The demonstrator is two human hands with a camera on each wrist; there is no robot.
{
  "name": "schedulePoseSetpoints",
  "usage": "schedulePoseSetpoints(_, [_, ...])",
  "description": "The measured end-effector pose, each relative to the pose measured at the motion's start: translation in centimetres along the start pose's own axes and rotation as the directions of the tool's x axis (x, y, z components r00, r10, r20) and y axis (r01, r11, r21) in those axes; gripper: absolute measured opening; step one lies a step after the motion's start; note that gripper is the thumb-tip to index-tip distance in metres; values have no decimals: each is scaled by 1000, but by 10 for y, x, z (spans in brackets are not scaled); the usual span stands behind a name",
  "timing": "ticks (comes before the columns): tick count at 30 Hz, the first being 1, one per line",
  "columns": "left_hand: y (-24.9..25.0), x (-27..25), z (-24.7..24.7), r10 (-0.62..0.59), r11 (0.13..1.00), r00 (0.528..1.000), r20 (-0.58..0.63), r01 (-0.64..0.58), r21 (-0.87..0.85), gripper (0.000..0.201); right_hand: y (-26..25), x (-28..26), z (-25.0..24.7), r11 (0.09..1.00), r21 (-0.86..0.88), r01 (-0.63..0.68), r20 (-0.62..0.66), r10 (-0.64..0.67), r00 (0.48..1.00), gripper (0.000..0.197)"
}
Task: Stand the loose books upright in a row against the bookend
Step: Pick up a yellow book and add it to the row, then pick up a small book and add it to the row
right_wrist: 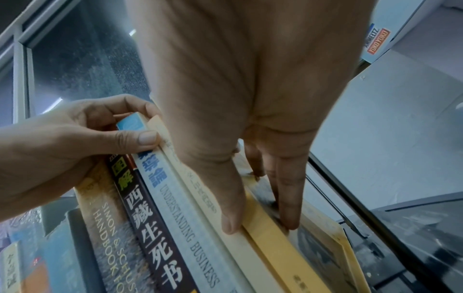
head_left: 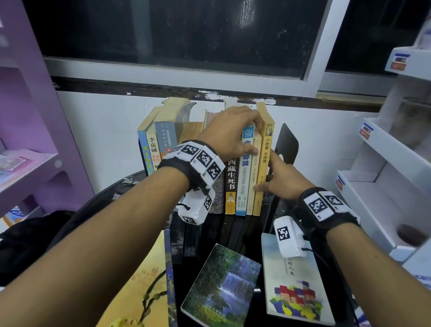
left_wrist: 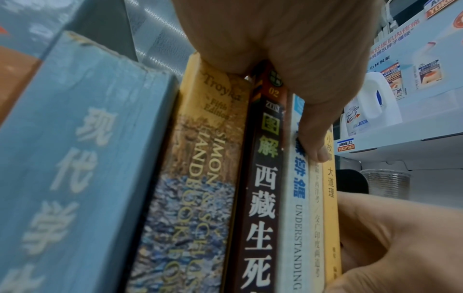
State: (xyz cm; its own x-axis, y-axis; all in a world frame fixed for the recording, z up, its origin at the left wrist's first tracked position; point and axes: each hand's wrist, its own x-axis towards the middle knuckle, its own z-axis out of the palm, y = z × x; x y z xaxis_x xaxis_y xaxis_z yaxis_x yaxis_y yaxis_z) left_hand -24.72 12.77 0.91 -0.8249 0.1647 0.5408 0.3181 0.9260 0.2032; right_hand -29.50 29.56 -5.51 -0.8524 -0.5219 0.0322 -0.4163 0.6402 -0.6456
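Observation:
A row of upright books stands on the black round table (head_left: 120, 197), near the black bookend (head_left: 287, 145) at its right end. My left hand (head_left: 252, 135) grips the tops of the books in the row, fingers curled over them and thumb on the blue-white spine (head_left: 244, 180); its thumb (left_wrist: 313, 142) shows in the left wrist view too. My right hand (head_left: 267, 177) pinches the yellow book (head_left: 264, 166) at the row's right end, thumb (right_wrist: 230, 218) along its spine edge and fingers on its right cover. A gap separates this book from the bookend.
Three loose books lie flat at the table's front: a waterfall cover (head_left: 223, 289), a white one with coloured houses (head_left: 295, 284) and a large yellow one (head_left: 137, 285). A purple shelf (head_left: 20, 124) stands left, a white display rack (head_left: 399, 176) right, and a wall behind.

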Motion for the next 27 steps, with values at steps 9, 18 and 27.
schedulePoseSetpoints(9, [7, -18, 7, -25, 996, 993, -117, 14, -89, 39, 0, -17, -7, 997, 64, -44, 44, 41, 998, 76])
schedulePoseSetpoints(18, [28, -55, 13, -88, 985, 965, -246, 47, -169, 35, 2, -67, -19, 993, -30, -115, 111, 117, 987, 60])
schedulePoseSetpoints(27, [65, -101, 34, -203, 932, 977, -66, 173, -318, 36, 21, -122, -9, 959, -101, -264, 151, 278, 949, 67])
